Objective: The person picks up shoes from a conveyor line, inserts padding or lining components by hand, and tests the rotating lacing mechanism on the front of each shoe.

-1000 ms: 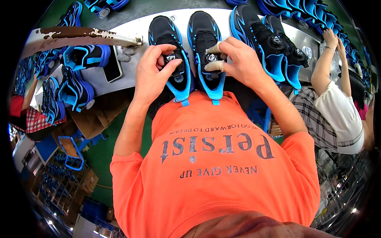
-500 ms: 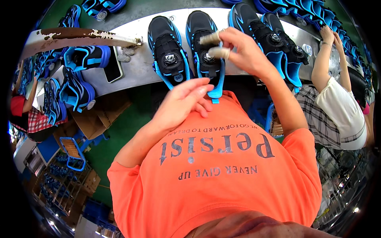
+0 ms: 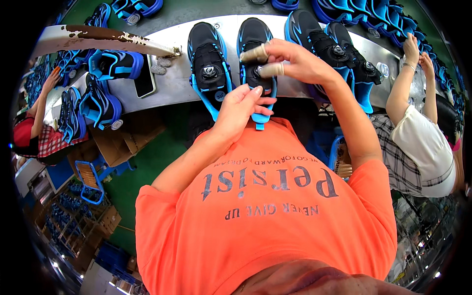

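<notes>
Black-and-blue shoe (image 3: 256, 54) sits on the grey worktop (image 3: 167, 88) at 12 o'clock from my chest, heel tab hanging over the near edge. My right hand (image 3: 295, 61) is on top of it: taped fingertips (image 3: 271, 70) pinched close around the round dial on the tongue, grip nearly together, clamped on the dial as far as I can tell. My left hand (image 3: 241, 110) is at 6 o'clock of the shoe, fingers loosely curled, half open, tips touching the heel end. Its twin shoe (image 3: 209, 66) stands just beside at 9 o'clock, untouched. A phone (image 3: 145, 76) lies further out at 9. Another pair of shoes (image 3: 334, 49) at 3 o'clock, then a co-worker's arm (image 3: 400, 88).
</notes>
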The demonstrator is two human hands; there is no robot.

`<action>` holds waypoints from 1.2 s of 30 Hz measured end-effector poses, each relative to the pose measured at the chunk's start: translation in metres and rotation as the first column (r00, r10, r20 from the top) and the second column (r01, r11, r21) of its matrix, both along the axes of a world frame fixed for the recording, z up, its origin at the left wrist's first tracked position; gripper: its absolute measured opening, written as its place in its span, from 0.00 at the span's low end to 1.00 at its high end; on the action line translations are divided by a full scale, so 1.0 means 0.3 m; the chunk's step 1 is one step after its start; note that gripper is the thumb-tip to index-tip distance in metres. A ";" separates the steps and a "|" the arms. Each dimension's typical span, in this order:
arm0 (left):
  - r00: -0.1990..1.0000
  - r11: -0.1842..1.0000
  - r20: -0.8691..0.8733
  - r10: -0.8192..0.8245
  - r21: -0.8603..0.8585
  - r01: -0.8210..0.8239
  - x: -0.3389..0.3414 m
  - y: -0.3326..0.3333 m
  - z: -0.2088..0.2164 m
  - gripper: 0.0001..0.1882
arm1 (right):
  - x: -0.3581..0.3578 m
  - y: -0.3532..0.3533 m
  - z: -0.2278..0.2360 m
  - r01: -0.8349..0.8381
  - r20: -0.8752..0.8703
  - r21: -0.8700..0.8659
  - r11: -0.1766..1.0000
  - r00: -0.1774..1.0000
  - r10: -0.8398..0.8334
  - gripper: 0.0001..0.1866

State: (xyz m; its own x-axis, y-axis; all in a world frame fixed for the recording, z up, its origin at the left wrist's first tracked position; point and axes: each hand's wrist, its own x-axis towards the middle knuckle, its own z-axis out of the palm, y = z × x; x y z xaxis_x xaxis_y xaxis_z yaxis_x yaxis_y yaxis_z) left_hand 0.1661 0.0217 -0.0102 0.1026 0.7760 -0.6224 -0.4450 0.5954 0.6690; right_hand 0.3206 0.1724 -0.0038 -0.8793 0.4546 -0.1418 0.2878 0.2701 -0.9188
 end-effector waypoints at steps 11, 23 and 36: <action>0.970 0.996 0.226 0.090 -0.045 -0.082 0.005 0.004 0.012 0.15 | -0.013 -0.092 0.020 0.135 0.009 0.295 0.946 0.990 -0.144 0.18; 0.948 0.997 0.309 0.080 -0.024 -0.076 0.000 -0.005 -0.011 0.16 | -0.025 -0.196 -0.028 0.385 -0.034 0.324 0.864 0.918 -0.396 0.18; 0.783 0.785 -0.082 -0.617 0.001 0.619 -0.233 0.063 0.260 0.13 | -0.033 -0.177 0.011 0.356 0.024 0.298 0.886 0.925 -0.380 0.18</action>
State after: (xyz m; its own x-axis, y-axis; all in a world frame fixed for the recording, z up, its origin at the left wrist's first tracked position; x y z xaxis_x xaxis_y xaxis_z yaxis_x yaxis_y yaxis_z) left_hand 0.0961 0.0406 0.0679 0.5211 0.5783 -0.6278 0.0627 0.7076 0.7038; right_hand 0.3107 0.1192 -0.0003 -0.6319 0.7747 -0.0211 0.4863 0.3752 -0.7891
